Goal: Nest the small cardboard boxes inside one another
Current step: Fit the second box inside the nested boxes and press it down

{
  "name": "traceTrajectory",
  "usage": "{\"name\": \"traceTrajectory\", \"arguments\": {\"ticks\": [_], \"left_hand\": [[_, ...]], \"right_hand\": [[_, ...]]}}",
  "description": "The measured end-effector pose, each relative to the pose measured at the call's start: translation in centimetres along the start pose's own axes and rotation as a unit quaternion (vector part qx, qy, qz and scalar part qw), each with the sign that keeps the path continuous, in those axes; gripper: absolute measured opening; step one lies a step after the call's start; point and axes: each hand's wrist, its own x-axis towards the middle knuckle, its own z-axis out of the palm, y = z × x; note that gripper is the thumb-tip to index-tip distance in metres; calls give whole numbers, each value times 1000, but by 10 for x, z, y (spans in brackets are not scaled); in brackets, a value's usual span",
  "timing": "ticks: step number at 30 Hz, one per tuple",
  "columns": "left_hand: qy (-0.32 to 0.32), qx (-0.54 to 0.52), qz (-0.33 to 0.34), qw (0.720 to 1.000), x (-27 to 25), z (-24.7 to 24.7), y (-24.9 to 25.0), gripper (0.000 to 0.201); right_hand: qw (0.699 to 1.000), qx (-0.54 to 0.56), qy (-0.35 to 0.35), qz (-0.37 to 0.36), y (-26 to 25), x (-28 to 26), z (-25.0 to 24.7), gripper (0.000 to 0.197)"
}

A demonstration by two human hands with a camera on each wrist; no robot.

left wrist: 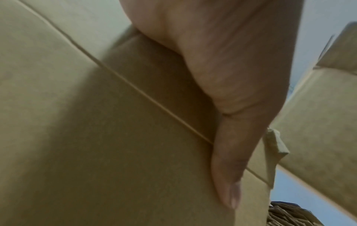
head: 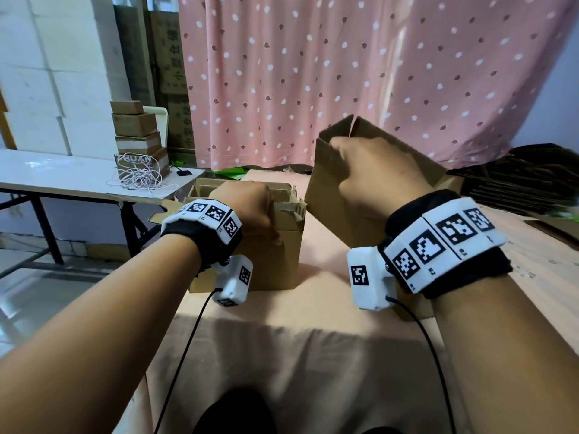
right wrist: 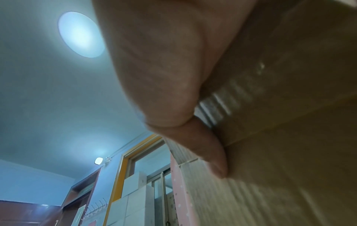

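Observation:
An open brown cardboard box [head: 282,255] stands on the pink-covered table [head: 297,355], with more cardboard walls nested inside its top. My left hand [head: 250,211] grips its near rim, thumb [left wrist: 228,175] flat on the outer wall [left wrist: 96,137] and fingers hidden inside. To the right, a second, larger box [head: 329,195] is tilted and lifted above the table. My right hand [head: 366,170] grips its upper edge, thumb [right wrist: 208,152] pressed on the corrugated wall [right wrist: 280,137].
A white folding table [head: 47,173] at left carries stacked small boxes [head: 138,133] and a tangle of string [head: 141,177]. A pink dotted curtain [head: 376,73] hangs behind. Flattened dark cardboard [head: 526,180] is piled at the right.

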Motion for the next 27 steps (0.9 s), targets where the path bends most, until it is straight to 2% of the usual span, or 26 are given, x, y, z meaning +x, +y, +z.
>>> {"name": "traceTrajectory", "arguments": {"ticks": [3, 6, 8, 14, 18, 22, 27], "left_hand": [[9, 7, 2, 1000, 0, 1, -1, 56], [22, 16, 0, 1000, 2, 3, -2, 75], [24, 15, -7, 1000, 2, 3, -2, 79], [17, 18, -7, 1000, 0, 1, 0, 75], [29, 21, 0, 999, -1, 1, -2, 72], [15, 17, 22, 999, -2, 0, -3, 59], [14, 20, 26, 999, -5, -2, -1, 49]], "right_hand": [[999, 17, 42, -18, -7, 3, -11, 27], [996, 56, 67, -29, -17, 9, -13, 37], [993, 63, 89, -34, -25, 13, -10, 39], [980, 111, 158, -46, -35, 28, -1, 51], [952, 218, 216, -21, -39, 40, 7, 53], [927, 275, 256, -4, -42, 49, 25, 49], [922, 312, 229, 31, -43, 60, 54, 53]]}}
